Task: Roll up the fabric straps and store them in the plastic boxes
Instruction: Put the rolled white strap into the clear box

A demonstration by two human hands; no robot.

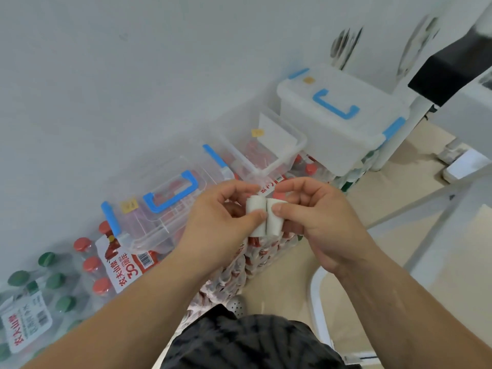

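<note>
The left grip [218, 219] pinches 1 white strap roll [256, 209], the right grip [314, 222] pinches a second roll [275, 222] (touching side by side, long axes pointing away from the person). The open plastic box [282, 158] lies just beyond, likely nearer the right grip.

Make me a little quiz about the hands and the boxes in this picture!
1. True or false: the left hand pinches the left white roll, and the right hand pinches the right white roll.
2. Which plastic box has no lid on? A) the left one B) the middle one C) the right one
3. Fill in: the lid handle of the left box is coloured ____.

Key: 1 true. 2 B, the middle box is open on top. 3 blue.
</note>
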